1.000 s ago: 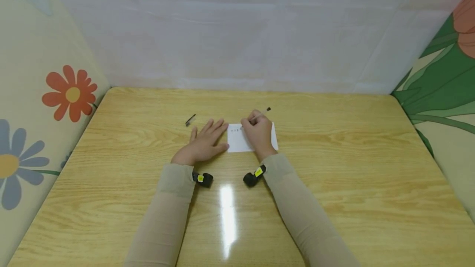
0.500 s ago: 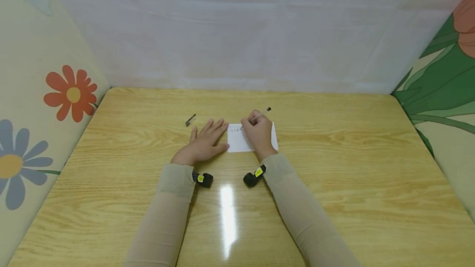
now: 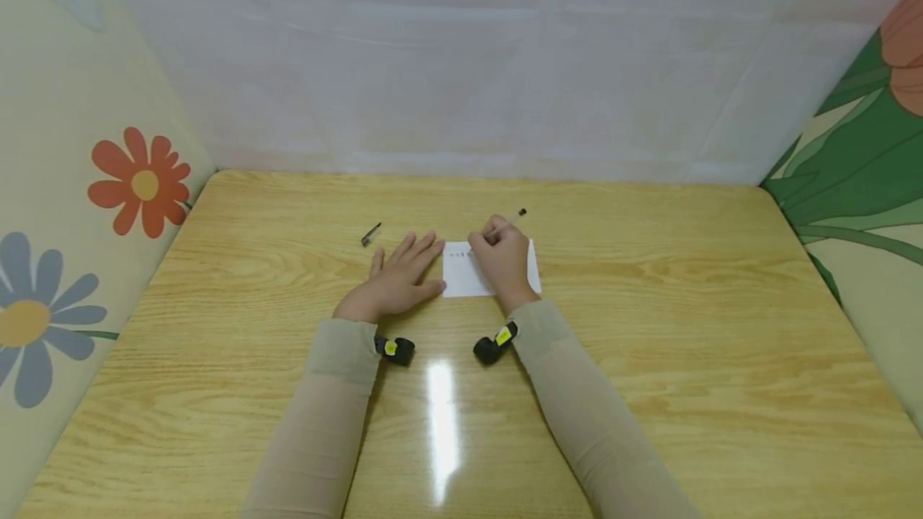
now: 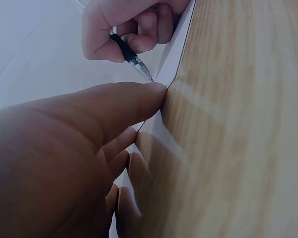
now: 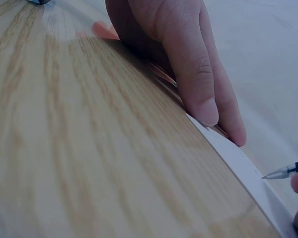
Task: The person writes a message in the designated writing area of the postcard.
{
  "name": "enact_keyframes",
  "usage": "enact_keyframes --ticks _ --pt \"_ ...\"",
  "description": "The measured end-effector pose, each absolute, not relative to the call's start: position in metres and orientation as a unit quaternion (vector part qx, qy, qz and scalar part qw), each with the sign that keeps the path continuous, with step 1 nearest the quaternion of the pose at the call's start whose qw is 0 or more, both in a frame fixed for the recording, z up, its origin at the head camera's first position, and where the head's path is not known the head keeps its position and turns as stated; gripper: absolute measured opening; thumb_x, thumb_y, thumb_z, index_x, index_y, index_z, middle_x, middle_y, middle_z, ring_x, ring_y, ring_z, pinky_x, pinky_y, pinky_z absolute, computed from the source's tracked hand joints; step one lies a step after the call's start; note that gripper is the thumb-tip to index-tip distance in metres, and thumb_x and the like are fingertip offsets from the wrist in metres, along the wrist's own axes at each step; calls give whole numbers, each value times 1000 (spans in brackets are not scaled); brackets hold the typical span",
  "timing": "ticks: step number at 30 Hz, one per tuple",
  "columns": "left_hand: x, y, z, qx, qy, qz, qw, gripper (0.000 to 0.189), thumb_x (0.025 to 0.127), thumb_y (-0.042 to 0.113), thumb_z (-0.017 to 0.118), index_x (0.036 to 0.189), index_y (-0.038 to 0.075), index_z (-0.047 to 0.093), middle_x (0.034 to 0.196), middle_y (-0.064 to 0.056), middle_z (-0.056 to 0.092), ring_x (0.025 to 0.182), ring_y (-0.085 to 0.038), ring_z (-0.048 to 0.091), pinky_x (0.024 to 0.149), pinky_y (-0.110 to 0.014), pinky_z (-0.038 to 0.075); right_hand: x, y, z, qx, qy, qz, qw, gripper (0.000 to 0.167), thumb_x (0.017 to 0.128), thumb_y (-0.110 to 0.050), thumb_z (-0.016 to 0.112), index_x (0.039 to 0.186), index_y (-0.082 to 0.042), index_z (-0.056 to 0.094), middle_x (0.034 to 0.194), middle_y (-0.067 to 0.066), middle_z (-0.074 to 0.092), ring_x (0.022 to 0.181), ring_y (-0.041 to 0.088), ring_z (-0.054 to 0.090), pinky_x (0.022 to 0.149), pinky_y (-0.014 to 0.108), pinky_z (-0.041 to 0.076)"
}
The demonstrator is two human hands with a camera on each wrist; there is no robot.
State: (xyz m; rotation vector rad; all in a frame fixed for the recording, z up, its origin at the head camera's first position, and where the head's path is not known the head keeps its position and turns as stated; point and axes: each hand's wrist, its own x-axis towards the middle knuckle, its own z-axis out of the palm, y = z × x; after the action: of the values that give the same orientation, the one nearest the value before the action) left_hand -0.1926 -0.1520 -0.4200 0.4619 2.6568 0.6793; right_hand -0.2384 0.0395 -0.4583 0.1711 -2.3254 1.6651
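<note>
A small white sheet of paper (image 3: 461, 275) lies on the wooden table, with a short row of dark handwritten marks along its top left. My right hand (image 3: 505, 259) rests over its right part and pinches a pen, whose dark end (image 3: 522, 212) sticks up behind the knuckles. In the left wrist view the pen (image 4: 124, 48) shows a black grip and a metal cone, tip down at the paper. My left hand (image 3: 392, 279) lies flat with fingers spread, its thumb and index fingertips at the paper's left edge. Beyond it lies a clear pen cap (image 3: 371, 234) with a dark clip.
The wood-grained table (image 3: 685, 327) reaches to a white cloth (image 3: 461, 62) at the back. Flower-printed panels (image 3: 50, 142) stand at both sides. Each wrist wears a small black camera (image 3: 397, 349), and glare shows on the near tabletop.
The row of marks on the paper has grown slightly to the right, with my right hand and pen almost in the same place. My left hand and the cap stay put.
</note>
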Motion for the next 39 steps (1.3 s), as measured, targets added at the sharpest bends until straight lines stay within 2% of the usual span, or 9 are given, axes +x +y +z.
enact_keyframes --ticks 39 --pt "-193 -152 -421 164 941 241 174 71 106 37 50 164 14 16 171 -7 4 155 -33 -8 116 -65 -16 -239 41 -458 57 -802 578 137 21 84 -8 62 66 -9 53 57 -2 46 56 13 43 54 25 36"
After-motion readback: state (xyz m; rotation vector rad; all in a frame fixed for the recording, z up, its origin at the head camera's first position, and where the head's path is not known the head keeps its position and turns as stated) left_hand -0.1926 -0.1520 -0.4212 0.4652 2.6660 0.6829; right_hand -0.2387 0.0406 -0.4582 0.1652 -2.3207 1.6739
